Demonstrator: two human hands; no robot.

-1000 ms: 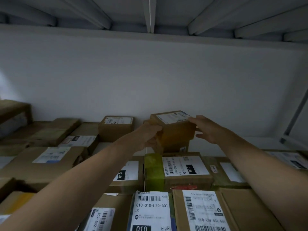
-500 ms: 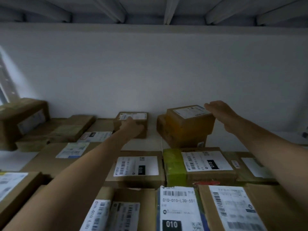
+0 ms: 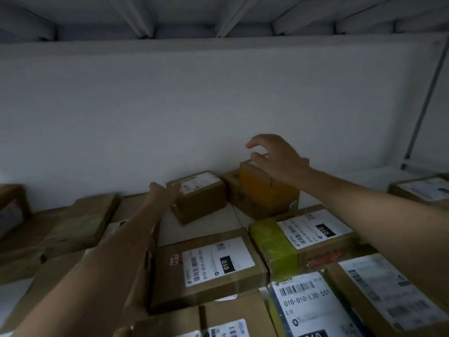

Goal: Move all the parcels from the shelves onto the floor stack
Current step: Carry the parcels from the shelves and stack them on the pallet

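Note:
Many brown cardboard parcels with white labels cover a white shelf. At the back by the wall stands a small brown box (image 3: pixel 201 195), and to its right a small orange-taped box (image 3: pixel 257 183) sits on another brown box (image 3: pixel 255 203). My left hand (image 3: pixel 162 193) reaches to the left side of the small brown box, fingers straight, touching or nearly touching it. Over the top of the orange-taped box hovers my right hand (image 3: pixel 274 154), fingers spread and loosely bent, holding nothing.
Nearer me lie a labelled "010" box (image 3: pixel 211 266), a green-taped parcel (image 3: pixel 298 239) and further labelled parcels. Flat boxes (image 3: pixel 80 222) lie at left. A white wall closes the back, the upper shelf's underside is overhead, and a metal upright (image 3: pixel 422 103) stands at right.
My right hand has let go of the orange-taped box, which now rests on the box beneath, and has lifted above it. My left hand left that box and reached to the small brown box.

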